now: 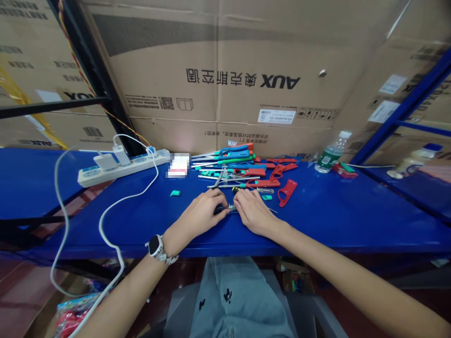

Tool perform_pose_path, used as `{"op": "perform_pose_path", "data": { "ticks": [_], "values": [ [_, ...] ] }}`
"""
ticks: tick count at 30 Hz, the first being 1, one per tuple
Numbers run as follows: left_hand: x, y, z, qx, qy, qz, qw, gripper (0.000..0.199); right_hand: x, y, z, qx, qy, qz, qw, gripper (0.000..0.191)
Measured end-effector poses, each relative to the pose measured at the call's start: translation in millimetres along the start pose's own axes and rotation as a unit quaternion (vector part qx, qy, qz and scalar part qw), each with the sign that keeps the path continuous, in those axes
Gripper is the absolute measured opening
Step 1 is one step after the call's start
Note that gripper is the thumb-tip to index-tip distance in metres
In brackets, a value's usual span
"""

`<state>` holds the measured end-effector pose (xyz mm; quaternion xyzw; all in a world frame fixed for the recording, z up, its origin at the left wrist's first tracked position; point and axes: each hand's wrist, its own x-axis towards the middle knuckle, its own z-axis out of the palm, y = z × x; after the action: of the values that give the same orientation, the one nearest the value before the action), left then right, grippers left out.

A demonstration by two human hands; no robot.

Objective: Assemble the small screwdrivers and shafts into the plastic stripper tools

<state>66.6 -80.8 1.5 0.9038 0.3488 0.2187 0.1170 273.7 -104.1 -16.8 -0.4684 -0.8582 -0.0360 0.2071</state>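
Observation:
My left hand [206,212] is closed, thumb and fingers pinched at one end of a small part with clear and metallic bits [231,208]. At its other end the fingers of my right hand [256,213] are curled over it and hide most of it. A thin metal rod [273,211] sticks out beyond my right hand. Just past my fingertips lie a yellow-and-black handle [236,189] and a small clear piece [265,190]. Behind them is a pile of long-nosed lighters [236,159] in blue, green and red. A red lighter casing [287,192] lies right of my right hand.
Small teal pieces lie left [175,193] and right [267,197] of my hands on the blue table [352,211]. A power strip [123,166] with a white cable [105,225] is on the left. A water bottle [330,152] stands right, before large cardboard boxes [229,47].

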Motion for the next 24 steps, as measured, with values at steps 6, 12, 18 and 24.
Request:
{"op": "perform_pose_path", "data": {
  "ticks": [6, 12, 18, 24],
  "values": [
    [0.6, -4.0, 2.1, -0.066, 0.025, 0.002, 0.998, 0.006, -0.4, 0.6, 0.0, 0.025, 0.007, 0.013, 1.000, 0.024],
    [2.6, -9.1, 9.1, -0.099, 0.016, -0.006, 0.995, 0.013, -1.1, 0.3, 0.4, 0.038, 0.015, 0.012, 0.999, 0.022],
    [4.5, -5.2, 8.1, -0.071, 0.017, -0.019, 0.997, 0.016, -1.4, 0.3, 0.0, 0.041, 0.021, 0.008, 0.999, 0.021],
    [-9.0, 2.8, 2.0, 0.054, 0.038, 0.039, 0.997, 0.021, -2.5, 2.5, -1.2, 0.013, 0.022, 0.015, 1.000, 0.021]
  ]
}}
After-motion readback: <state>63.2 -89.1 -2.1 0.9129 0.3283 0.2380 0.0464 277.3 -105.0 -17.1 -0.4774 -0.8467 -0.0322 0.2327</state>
